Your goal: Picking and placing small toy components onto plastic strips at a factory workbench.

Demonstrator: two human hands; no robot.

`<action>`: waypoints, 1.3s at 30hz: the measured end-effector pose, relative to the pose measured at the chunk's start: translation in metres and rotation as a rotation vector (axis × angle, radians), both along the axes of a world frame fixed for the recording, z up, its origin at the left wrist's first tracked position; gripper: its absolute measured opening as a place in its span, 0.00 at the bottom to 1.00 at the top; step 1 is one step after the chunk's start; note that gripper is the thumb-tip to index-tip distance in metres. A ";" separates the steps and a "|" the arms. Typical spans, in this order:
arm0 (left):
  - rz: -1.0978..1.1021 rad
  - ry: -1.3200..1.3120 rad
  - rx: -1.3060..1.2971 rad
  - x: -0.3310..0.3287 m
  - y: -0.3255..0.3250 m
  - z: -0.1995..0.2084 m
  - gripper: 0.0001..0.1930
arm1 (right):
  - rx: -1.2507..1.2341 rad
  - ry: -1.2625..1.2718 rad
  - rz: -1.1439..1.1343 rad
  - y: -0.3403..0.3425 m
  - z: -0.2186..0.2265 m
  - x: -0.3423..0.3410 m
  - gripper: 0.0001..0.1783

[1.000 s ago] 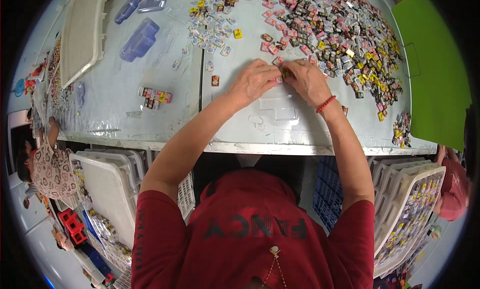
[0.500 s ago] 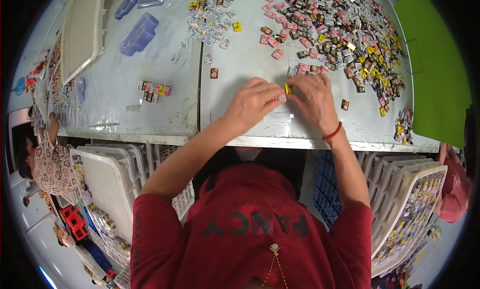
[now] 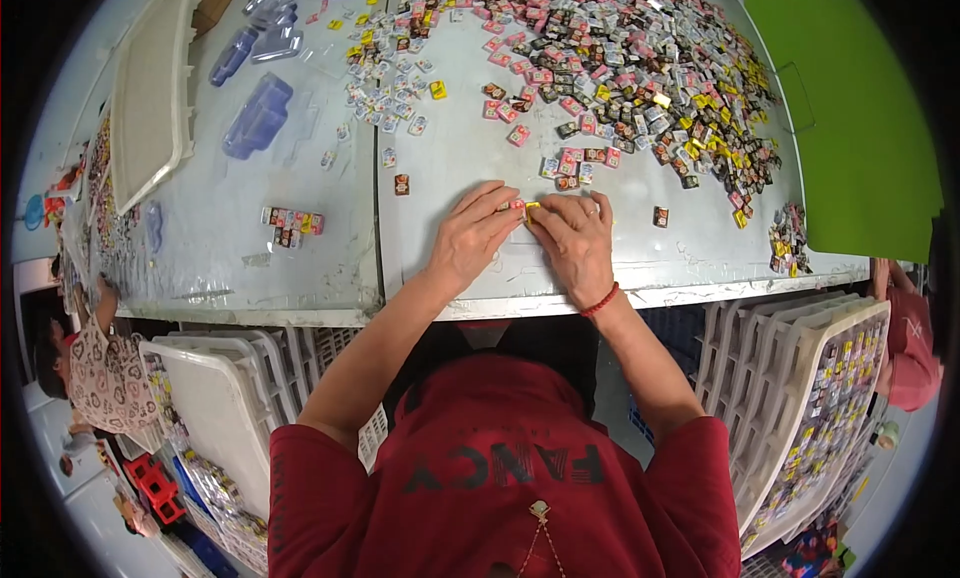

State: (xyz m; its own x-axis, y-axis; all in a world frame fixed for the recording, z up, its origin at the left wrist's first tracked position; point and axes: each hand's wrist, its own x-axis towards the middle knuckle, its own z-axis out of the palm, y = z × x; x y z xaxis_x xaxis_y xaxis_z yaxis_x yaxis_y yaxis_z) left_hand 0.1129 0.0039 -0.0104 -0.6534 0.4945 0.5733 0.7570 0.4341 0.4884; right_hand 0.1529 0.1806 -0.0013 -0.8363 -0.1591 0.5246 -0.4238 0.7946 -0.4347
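Both of my hands are closed near the table's front edge, their fingertips almost meeting. My left hand (image 3: 470,240) pinches a small pink box-shaped piece (image 3: 516,206). Against it, my right hand (image 3: 577,240) grips a small yellow box-shaped piece (image 3: 533,213); fingers partly cover both. Just beyond my hands sits a tight cluster of pink, brown and white pieces (image 3: 568,168). One brown piece (image 3: 661,217) lies alone to the right, another brown piece (image 3: 402,185) to the left. Farther left, a joined block of several pieces (image 3: 292,224) rests on the table.
A large heap of mixed small pieces (image 3: 640,78) spreads across the far table (image 3: 440,308). Clear blue plastic trays (image 3: 258,118) lie at the far left, near a white crate (image 3: 155,98). Stacked crates (image 3: 800,408) stand below the edge; a green panel (image 3: 850,128) borders the right. Co-workers are on both sides.
The view has shifted, so the table appears lower and farther left. The pink and yellow pieces, tilted between my fingers before, now sit level side by side.
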 end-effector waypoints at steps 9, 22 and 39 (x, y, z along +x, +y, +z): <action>0.001 -0.108 -0.183 0.010 0.000 0.022 0.22 | 0.006 -0.059 -0.004 0.010 0.008 0.007 0.19; -0.281 0.073 -0.112 -0.108 0.058 -0.004 0.13 | 0.050 -0.024 -0.227 0.064 0.017 -0.037 0.09; 0.323 -0.060 -0.046 -0.099 0.021 -0.001 0.12 | 0.420 -0.092 -0.105 0.033 0.010 -0.146 0.14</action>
